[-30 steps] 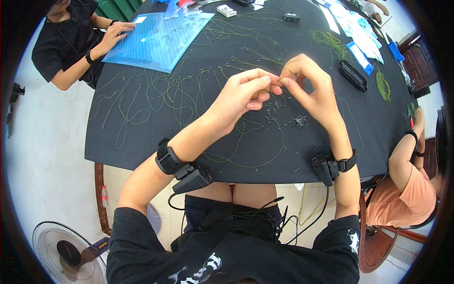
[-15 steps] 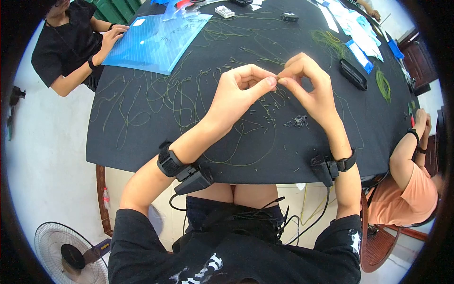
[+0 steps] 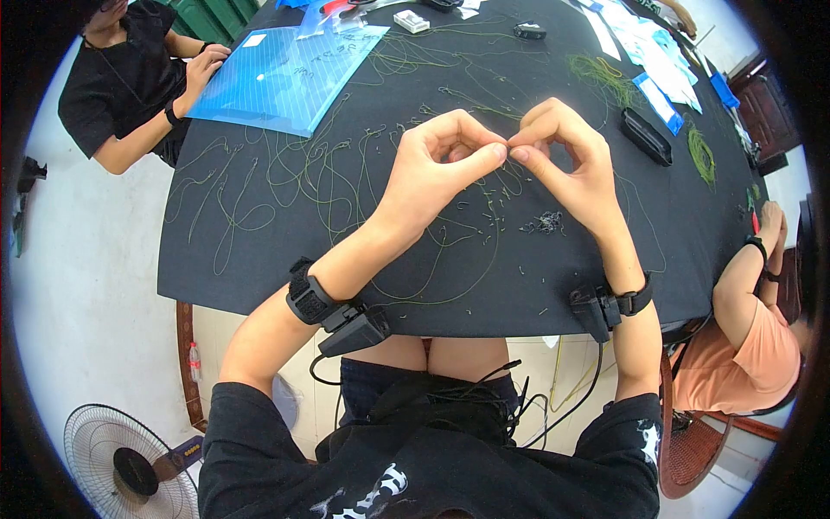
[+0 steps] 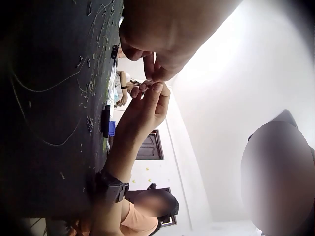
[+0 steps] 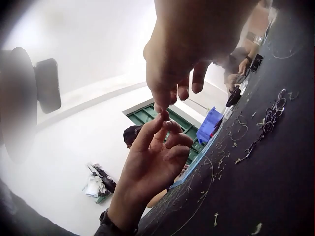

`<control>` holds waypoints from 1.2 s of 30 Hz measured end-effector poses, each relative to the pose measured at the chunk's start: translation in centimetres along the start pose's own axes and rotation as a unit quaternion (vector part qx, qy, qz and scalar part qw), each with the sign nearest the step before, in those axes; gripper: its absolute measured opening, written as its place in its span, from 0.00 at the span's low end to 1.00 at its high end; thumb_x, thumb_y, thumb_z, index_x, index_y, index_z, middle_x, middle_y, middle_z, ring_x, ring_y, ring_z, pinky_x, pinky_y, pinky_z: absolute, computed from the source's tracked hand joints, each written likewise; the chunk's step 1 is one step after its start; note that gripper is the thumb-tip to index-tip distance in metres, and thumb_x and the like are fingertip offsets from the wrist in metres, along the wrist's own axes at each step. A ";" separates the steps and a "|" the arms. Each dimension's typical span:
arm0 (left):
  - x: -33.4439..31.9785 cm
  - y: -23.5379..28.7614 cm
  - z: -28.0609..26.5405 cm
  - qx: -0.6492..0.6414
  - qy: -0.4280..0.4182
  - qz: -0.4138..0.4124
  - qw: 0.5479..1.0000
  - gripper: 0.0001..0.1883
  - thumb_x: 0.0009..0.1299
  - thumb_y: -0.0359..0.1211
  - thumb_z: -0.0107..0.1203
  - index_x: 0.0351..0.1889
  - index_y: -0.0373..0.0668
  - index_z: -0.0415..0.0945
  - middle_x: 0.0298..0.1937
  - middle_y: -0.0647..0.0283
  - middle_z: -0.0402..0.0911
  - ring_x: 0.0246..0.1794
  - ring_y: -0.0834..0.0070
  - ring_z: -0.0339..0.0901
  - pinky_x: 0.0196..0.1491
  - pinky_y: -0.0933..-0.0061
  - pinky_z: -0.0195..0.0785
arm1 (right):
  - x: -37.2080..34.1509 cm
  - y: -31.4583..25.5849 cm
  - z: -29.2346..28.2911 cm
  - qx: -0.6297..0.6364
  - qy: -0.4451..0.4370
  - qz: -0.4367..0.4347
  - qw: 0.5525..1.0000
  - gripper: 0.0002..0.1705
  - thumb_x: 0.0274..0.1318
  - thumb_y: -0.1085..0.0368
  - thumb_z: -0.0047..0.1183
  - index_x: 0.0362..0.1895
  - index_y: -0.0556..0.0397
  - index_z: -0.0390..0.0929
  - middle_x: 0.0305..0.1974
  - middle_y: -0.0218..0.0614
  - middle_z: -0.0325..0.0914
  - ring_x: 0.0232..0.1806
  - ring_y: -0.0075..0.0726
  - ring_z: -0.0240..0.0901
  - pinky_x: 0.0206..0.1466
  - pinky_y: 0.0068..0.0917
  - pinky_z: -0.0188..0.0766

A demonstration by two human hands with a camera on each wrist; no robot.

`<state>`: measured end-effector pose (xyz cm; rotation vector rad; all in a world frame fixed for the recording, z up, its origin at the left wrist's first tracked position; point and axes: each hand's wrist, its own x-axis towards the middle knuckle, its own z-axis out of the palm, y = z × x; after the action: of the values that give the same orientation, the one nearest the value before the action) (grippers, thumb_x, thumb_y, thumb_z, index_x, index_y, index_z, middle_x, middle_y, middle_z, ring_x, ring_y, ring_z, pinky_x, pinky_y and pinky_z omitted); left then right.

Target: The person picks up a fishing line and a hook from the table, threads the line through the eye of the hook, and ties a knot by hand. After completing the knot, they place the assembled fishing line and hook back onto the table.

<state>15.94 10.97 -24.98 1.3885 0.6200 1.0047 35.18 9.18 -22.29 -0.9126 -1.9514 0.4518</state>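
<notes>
In the head view my left hand and right hand meet fingertip to fingertip above the table, each pinching with thumb and index finger. A thin green fishing line curves over the cloth below and runs up toward the pinch. The held bit of it is almost wholly hidden by the fingertips; I cannot tell whether a hook is there too. Both wrist views show the fingertips nearly touching, raised off the table. Just below the right hand lies a small pile of dark fish hooks, with loose ones scattered left of it.
Many looped green lines spread over the black tablecloth. A blue folder lies at the far left under another person's hand. A black case and a green line coil lie to the right. Another person sits at right.
My left hand has turned, its curled lower fingers passing out of sight, and its thumb and index fingertips now meet the right hand's. The right hand has barely moved.
</notes>
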 end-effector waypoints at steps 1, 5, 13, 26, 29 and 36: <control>0.0 0.1 0.0 0.004 0.002 0.003 1.000 0.06 0.65 0.33 0.59 0.35 0.42 0.76 0.36 0.69 0.79 0.38 0.85 0.73 0.44 0.82 0.64 | 0.0 0.0 0.0 0.003 -0.003 0.000 1.000 0.06 0.47 0.72 0.61 0.31 0.53 0.78 0.31 0.28 0.74 0.29 0.21 0.67 0.30 0.18 0.63; 0.1 -0.2 0.2 0.021 0.024 0.043 0.999 0.05 0.64 0.31 0.59 0.33 0.41 0.78 0.29 0.73 0.77 0.29 0.91 0.65 0.33 0.86 0.55 | 0.0 -0.1 0.0 0.013 -0.010 0.005 1.000 0.05 0.47 0.72 0.60 0.31 0.53 0.78 0.30 0.28 0.74 0.29 0.22 0.67 0.31 0.18 0.63; 0.2 -0.4 0.3 0.074 0.050 0.084 0.992 0.04 0.63 0.31 0.58 0.31 0.40 0.79 0.23 0.75 0.75 0.21 0.94 0.59 0.24 0.88 0.48 | -0.2 1.0 0.4 0.128 -0.023 0.064 0.989 0.10 0.60 0.62 0.50 0.39 0.54 0.78 0.30 0.28 0.74 0.28 0.20 0.66 0.32 0.18 0.63; 0.1 0.9 -0.3 0.097 0.069 0.069 0.991 0.06 0.65 0.30 0.59 0.36 0.38 0.79 0.32 0.69 0.80 0.31 0.90 0.69 0.34 0.88 0.61 | -0.4 0.4 -0.2 0.295 -0.142 0.278 0.903 0.21 0.66 0.50 0.44 0.29 0.54 0.72 0.19 0.22 0.62 0.20 0.14 0.53 0.21 0.15 0.47; 0.1 1.0 -0.2 0.099 0.078 0.074 0.989 0.06 0.65 0.30 0.59 0.36 0.38 0.79 0.28 0.72 0.77 0.26 0.93 0.65 0.29 0.90 0.55 | 0.1 1.5 -1.5 0.354 0.011 0.163 0.921 0.19 0.68 0.53 0.38 0.28 0.49 0.69 0.36 0.32 0.69 0.36 0.25 0.64 0.43 0.24 0.61; 0.0 0.7 -0.2 0.099 0.085 0.081 0.988 0.06 0.65 0.31 0.59 0.36 0.38 0.79 0.27 0.74 0.76 0.24 0.93 0.63 0.27 0.90 0.53 | 0.0 3.8 -3.1 0.730 0.065 0.074 0.676 0.12 0.62 0.62 0.46 0.44 0.54 0.75 0.43 0.39 0.78 0.50 0.41 0.72 0.71 0.50 0.52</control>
<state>15.68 11.00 -24.31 1.5585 0.7582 1.2268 39.46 11.53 -23.07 0.0248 -0.7928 1.6363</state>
